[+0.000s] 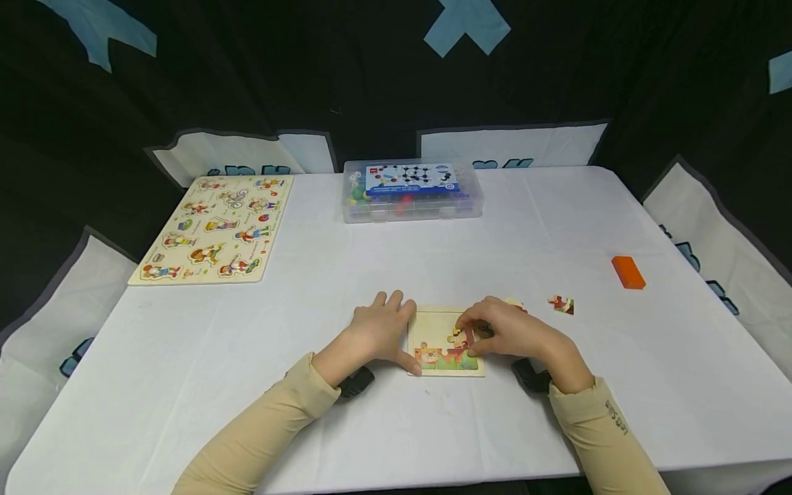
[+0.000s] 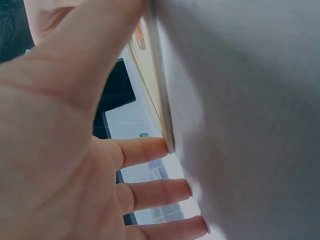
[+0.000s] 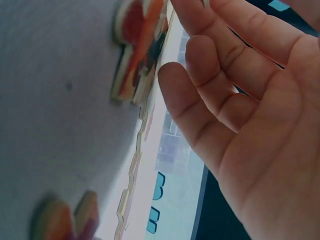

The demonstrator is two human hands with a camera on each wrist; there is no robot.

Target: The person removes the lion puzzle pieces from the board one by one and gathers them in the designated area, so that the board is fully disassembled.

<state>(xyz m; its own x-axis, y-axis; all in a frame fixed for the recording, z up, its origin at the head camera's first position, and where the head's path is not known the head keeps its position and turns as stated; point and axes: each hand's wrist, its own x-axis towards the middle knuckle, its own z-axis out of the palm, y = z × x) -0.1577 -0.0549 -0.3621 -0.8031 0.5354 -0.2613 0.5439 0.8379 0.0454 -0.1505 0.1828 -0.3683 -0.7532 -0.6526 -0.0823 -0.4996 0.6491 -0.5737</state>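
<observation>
A small wooden jigsaw tray (image 1: 433, 320) lies on the table, with several picture pieces (image 1: 442, 358) fitted along its lower part. My left hand (image 1: 385, 333) steadies it from the left, fingers spread. In the left wrist view, a straight fingertip (image 2: 159, 148) touches the tray's edge (image 2: 162, 100). Over the tray's right side, my right hand (image 1: 510, 328) pinches a reddish puzzle piece (image 1: 468, 335) between thumb and fingers, partly covered by them. Beyond that hand a loose piece (image 1: 515, 302) peeks out, and another loose piece (image 1: 562, 304) lies farther right.
An orange block (image 1: 628, 272) lies at the right of the white table (image 1: 346, 440). At the back stands a clear plastic case (image 1: 414, 210) with colourful parts inside. A large picture puzzle board (image 1: 213, 234) lies at the back left.
</observation>
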